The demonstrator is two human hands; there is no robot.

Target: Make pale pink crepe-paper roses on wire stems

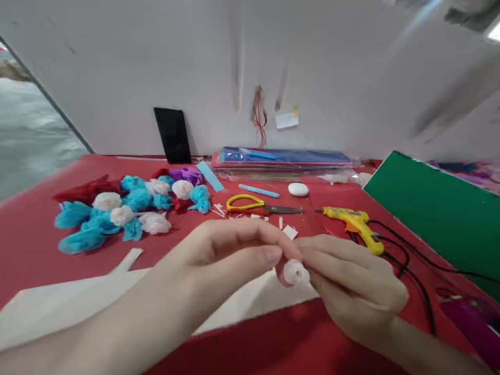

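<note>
A small white rolled paper flower (296,272) sits between my hands, its coiled end facing me. My left hand (234,258) is closed on its left side, thumb and fingers pinching close to it. From the other side my right hand (351,281) grips it too, though its fingertips are partly hidden behind the roll. Under my hands lies a long strip of white paper (74,304), running to the left. Just beyond them are yellow-and-red-handled scissors (269,209) and small white paper scraps (290,232).
Blue, white, red and purple paper flowers (136,200) lie at left. A yellow glue gun (353,221) with black cord rests at right, near a green board (433,208). Behind are a light blue stick (259,190), a white oval object (298,189) and packaged sheets (285,158).
</note>
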